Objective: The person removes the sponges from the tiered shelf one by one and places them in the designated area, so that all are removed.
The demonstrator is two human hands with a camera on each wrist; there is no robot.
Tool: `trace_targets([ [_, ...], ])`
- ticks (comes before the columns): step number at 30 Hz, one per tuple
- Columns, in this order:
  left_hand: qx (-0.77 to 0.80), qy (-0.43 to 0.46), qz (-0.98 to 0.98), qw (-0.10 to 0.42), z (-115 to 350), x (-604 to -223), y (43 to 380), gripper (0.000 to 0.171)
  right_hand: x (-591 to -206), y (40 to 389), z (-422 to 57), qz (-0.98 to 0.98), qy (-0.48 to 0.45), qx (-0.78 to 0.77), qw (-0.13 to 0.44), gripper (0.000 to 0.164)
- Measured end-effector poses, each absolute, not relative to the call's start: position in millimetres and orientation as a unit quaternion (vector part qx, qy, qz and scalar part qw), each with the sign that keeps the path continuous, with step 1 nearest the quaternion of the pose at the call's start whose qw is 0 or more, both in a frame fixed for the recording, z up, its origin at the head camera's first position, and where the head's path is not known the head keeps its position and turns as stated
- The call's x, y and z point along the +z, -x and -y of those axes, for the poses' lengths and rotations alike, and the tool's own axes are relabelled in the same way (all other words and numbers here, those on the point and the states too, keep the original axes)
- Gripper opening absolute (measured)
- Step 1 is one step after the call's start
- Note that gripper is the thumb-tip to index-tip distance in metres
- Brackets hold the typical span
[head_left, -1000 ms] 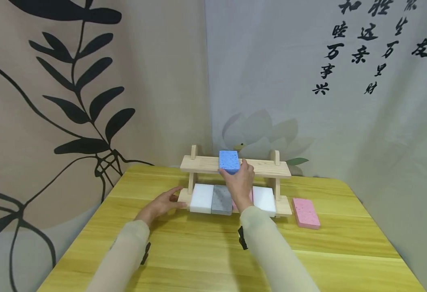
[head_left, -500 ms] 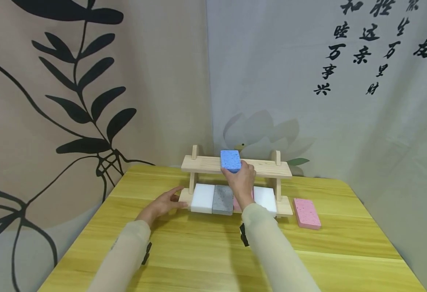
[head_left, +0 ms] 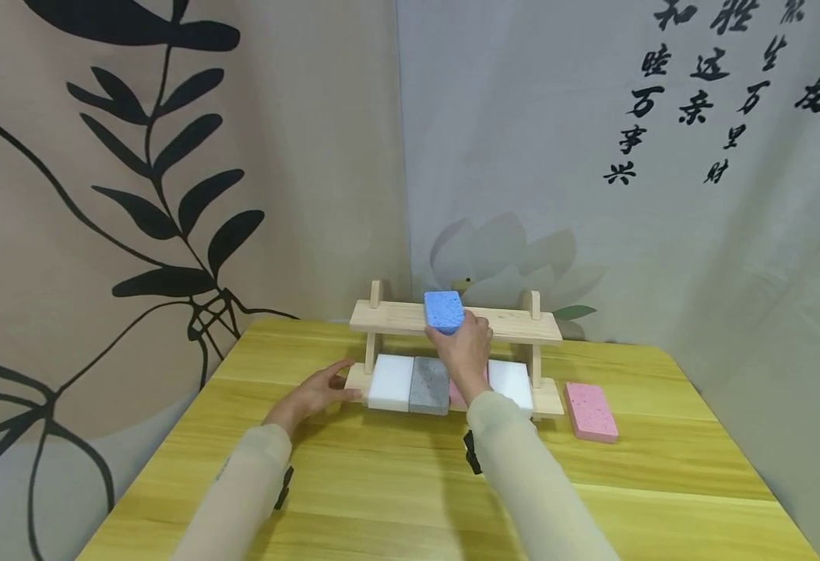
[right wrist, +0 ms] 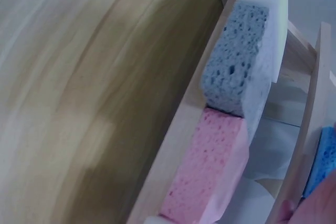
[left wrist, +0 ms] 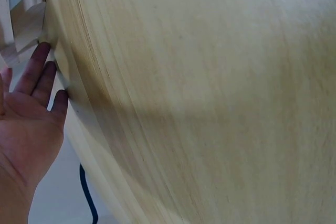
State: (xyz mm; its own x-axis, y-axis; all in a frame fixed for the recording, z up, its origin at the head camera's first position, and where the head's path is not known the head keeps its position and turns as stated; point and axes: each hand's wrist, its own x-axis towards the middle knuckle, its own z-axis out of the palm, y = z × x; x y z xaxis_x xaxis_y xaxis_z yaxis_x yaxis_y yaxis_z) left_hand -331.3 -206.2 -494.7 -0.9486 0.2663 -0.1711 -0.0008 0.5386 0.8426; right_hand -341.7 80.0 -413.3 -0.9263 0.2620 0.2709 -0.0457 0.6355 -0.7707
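A small two-tier wooden rack (head_left: 381,315) stands on the table. My right hand (head_left: 466,351) grips the near end of a blue sponge (head_left: 443,310) at the middle of the upper shelf; whether its underside rests on the wood is hidden. On the lower shelf stand a white sponge (head_left: 391,382), a grey sponge (right wrist: 236,56), a pink sponge (right wrist: 205,166) and another white sponge (head_left: 510,383), in a row. My left hand (head_left: 314,396) holds the lower shelf's left end, thumb at the front, fingers (left wrist: 37,72) extended along the far side.
A second pink sponge (head_left: 592,411) lies on the wooden table (head_left: 367,483), right of the rack. Behind the table hangs a cloth backdrop (head_left: 311,156) with leaf patterns and black characters. My right forearm crosses in front of the lower shelf.
The blue sponge and right hand stay at the upper shelf, with only a slight shift of the sponge. My left hand keeps its place at the rack; the head view drifts slightly.
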Motion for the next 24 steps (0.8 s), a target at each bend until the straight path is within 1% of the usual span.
trace_targets([
  [17, 0.461, -0.085, -0.872, 0.141, 207.6, -492.3, 331.0, 0.087, -415.6, 322.3, -100.9, 0.856, 0.011, 0.480, 0.190, 0.078],
  [24, 0.458, -0.088, -0.872, 0.148, 206.9, -490.9, 329.9, 0.087, -423.9, 302.1, -113.7, 0.851, -0.003, 0.492, 0.186, 0.079],
])
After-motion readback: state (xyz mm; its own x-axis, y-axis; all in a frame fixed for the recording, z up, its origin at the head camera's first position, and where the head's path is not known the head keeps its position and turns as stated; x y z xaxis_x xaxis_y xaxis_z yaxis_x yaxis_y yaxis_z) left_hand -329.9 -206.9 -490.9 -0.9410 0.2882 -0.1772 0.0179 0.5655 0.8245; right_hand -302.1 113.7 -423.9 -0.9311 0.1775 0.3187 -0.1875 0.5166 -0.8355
